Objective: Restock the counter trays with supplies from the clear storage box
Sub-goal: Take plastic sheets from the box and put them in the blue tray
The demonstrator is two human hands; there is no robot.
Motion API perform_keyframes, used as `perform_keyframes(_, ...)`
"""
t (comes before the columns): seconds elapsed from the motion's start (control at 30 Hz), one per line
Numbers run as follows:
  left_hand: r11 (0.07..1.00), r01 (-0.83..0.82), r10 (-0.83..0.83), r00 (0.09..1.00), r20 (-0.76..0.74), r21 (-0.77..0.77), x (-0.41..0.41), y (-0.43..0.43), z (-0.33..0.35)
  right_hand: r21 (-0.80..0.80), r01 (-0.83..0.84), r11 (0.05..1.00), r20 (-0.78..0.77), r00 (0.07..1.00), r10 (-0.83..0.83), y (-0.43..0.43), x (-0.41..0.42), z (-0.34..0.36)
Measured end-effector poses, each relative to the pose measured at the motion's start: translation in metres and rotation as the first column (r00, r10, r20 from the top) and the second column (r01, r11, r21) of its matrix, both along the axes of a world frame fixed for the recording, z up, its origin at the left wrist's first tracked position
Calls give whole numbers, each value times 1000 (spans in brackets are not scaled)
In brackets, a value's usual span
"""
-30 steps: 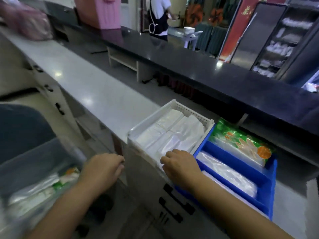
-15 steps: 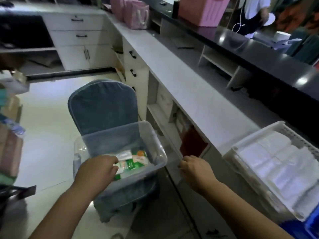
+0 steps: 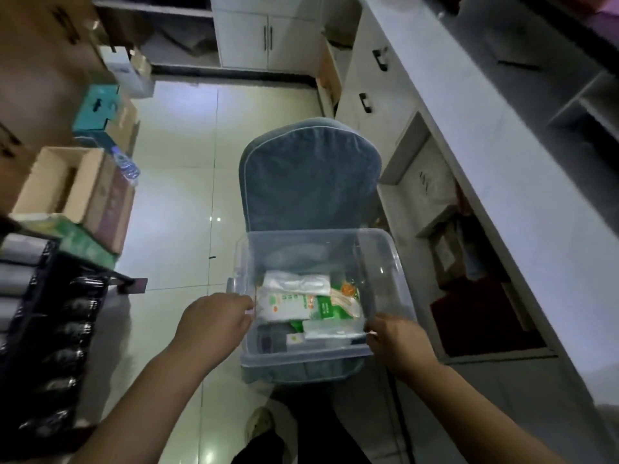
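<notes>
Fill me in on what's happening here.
A person is bent over a clear storage box that sits on a blue padded chair. The left hand is at its left rim, the right hand at its near right corner. Packets of supplies lie inside, none lifted out yet.

Both forearms enter the frame from 6 o'clock and converge toward the centre. The left forearm runs from the 7 o'clock corner toward 1 o'clock; the left hand (image 3: 216, 321) is presented back-up, knuckles raised, fingers curled and directed toward 3 o'clock. The right forearm runs from the 5 o'clock corner toward 11 o'clock; the right hand (image 3: 397, 341) is likewise back-up, fingers bent and directed toward 9 o'clock. The hands sit level with one another, well apart. Both wrists are straight and bare. Whether either hand is gripping cannot be determined.
</notes>
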State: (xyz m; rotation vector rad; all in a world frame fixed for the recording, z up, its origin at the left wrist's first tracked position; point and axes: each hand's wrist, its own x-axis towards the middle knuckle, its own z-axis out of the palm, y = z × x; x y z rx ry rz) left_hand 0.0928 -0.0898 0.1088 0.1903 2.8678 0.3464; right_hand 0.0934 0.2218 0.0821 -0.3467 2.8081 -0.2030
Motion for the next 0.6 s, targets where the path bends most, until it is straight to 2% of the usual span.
perform_keyframes(0.17,998,-57,58,996,67,-19,-21,-3,-32,-1,-34,999,154,988,34,-9,-52,-56)
perform_keyframes(0.3,996,-80,86,986,145,-48,-44,4,-63,31,-45,998,339,940,32,-12,-88,-118)
perform_keyframes(0.47,991,-133,136,969,208,-29,-72,24,-113,135,-235,963,510,850,136,-5,-118,-197)
perform_keyframes(0.6,988,-153,148,961,235,1,-86,41,-151,167,-363,917,518,824,231,3,-125,-249)
